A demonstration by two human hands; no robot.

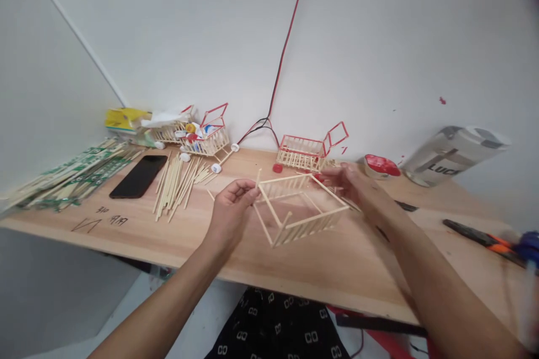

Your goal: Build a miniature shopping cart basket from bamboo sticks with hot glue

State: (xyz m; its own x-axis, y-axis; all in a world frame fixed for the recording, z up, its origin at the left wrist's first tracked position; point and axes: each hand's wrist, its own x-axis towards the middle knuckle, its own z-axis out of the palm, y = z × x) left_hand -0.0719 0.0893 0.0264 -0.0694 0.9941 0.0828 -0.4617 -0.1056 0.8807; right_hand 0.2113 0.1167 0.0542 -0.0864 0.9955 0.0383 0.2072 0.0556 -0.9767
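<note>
A basket-like frame of thin wooden sticks is held tilted above the table's middle. My left hand pinches its left end by an upright stick, thumb and fingers together. At the frame's far right corner is my right hand, its fingers partly hidden and blurred, so its hold cannot be made out. Behind the frame stands a small stick cart with red-painted rim and handle. Loose sticks lie in a pile left of my left hand.
On the wooden table, a black phone and packaged sticks lie left. More stick carts stand at the back, one holding bottle caps. At right are a red paint dish, a clear container and pliers.
</note>
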